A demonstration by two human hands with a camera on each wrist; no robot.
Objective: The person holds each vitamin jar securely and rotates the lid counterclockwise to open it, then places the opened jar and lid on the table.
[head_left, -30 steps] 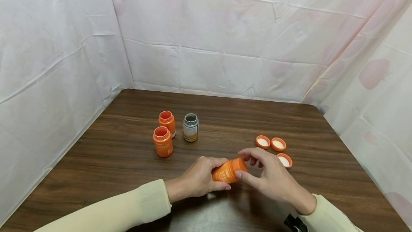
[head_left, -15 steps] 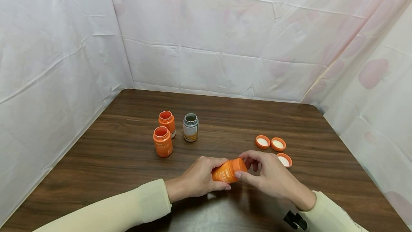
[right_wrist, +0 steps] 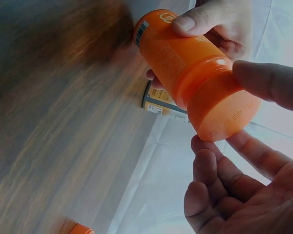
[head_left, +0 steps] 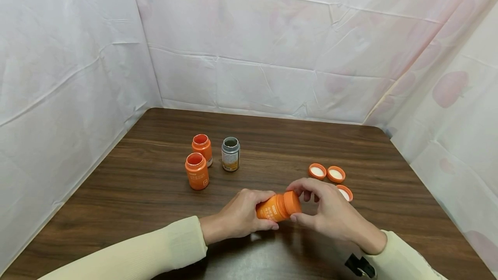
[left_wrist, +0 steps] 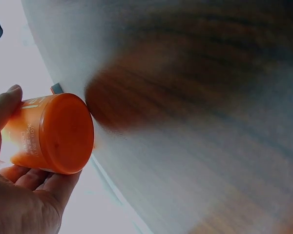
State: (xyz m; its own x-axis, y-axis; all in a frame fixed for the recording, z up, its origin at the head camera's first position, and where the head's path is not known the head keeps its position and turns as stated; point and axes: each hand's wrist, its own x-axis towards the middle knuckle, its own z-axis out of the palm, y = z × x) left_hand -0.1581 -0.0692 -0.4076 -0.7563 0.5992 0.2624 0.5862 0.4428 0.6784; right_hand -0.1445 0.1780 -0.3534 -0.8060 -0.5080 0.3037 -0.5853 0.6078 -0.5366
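Note:
An orange plastic bottle (head_left: 270, 209) lies tilted in my left hand (head_left: 237, 214), which grips its body from the left. Its orange cap (head_left: 292, 202) faces right, between the thumb and fingers of my right hand (head_left: 334, 213). In the right wrist view the cap (right_wrist: 224, 109) sits slightly raised at the bottle's neck, thumb on one edge and fingertips on the other. The left wrist view shows the bottle's round base (left_wrist: 67, 134). How far the cap is unscrewed cannot be seen.
Two uncapped orange bottles (head_left: 197, 176) and an uncapped grey bottle (head_left: 231, 157) stand upright at the left middle of the brown table (head_left: 272, 141). Three orange caps (head_left: 317, 171) lie with white insides up, beyond my right hand. White curtains (head_left: 253, 81) surround the table's far sides.
My right fingers have closed onto the cap, turned and shifted slightly right. The cap now stands a little farther from the bottle's shoulder. My left hand has stayed still.

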